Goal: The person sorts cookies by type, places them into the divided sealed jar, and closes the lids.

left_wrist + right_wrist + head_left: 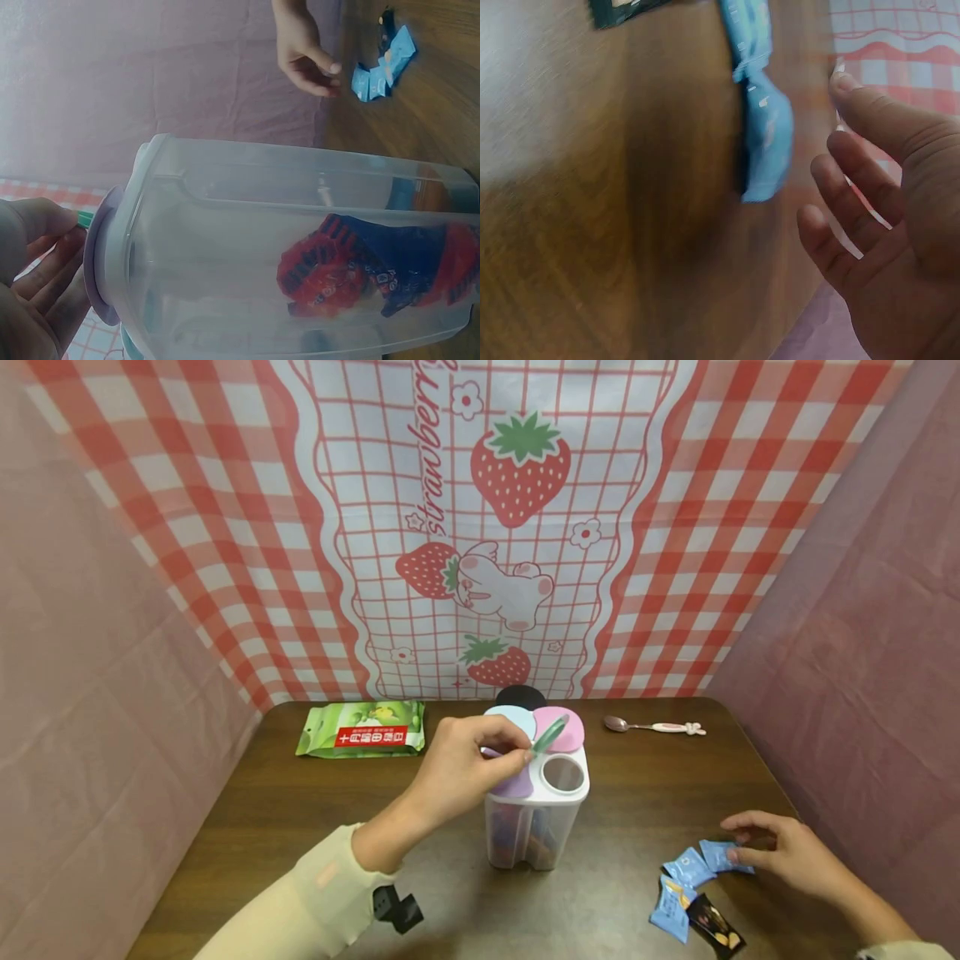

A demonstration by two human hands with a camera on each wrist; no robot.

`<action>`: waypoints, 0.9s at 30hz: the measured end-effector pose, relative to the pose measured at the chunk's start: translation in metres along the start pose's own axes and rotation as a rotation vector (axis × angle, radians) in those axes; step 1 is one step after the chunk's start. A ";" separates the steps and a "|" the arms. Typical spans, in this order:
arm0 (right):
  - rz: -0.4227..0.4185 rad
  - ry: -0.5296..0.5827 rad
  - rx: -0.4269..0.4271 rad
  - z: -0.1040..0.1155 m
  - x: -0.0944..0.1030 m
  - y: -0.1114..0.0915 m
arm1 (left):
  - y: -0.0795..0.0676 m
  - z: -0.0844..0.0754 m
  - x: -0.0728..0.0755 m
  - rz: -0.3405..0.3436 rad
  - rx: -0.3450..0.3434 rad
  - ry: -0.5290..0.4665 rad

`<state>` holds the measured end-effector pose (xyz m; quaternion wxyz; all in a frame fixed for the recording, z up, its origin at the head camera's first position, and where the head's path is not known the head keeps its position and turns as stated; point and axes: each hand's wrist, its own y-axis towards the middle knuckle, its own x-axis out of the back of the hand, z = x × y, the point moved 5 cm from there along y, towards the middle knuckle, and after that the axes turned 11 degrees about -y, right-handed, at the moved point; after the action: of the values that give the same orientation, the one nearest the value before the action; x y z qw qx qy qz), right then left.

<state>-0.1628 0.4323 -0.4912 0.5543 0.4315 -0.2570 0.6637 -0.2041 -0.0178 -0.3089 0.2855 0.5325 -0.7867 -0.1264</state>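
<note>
A clear storage container [521, 839] with a white top stands mid-table. Its flip lids are light blue [512, 718], pink [561, 729] and purple [516, 783]. The round opening [562, 774] at its front right is uncovered. My left hand [450, 764] pinches the green lid [552, 735], which is tilted up beside that opening. Red and blue wrapped snacks [360, 262] show through the container wall. My right hand [795, 856] hovers by the blue snack packets [688, 867], fingers loosely bent. In the right wrist view, nothing shows between those fingers.
A black snack packet [715, 927] lies by the blue ones. Behind the container is a black round object [521, 697]. A green bag [363, 729] lies at the back left, and a spoon [656, 727] at the back right. Cloth hangs around the wooden table [300, 827].
</note>
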 end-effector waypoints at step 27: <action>-0.084 -0.216 -0.002 -0.013 -0.017 -0.010 | -0.001 0.000 0.001 0.010 0.017 -0.012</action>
<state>-0.1563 0.4364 -0.5137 0.5512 0.5104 -0.2974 0.5893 -0.2037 -0.0193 -0.3087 0.2770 0.5302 -0.7922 -0.1211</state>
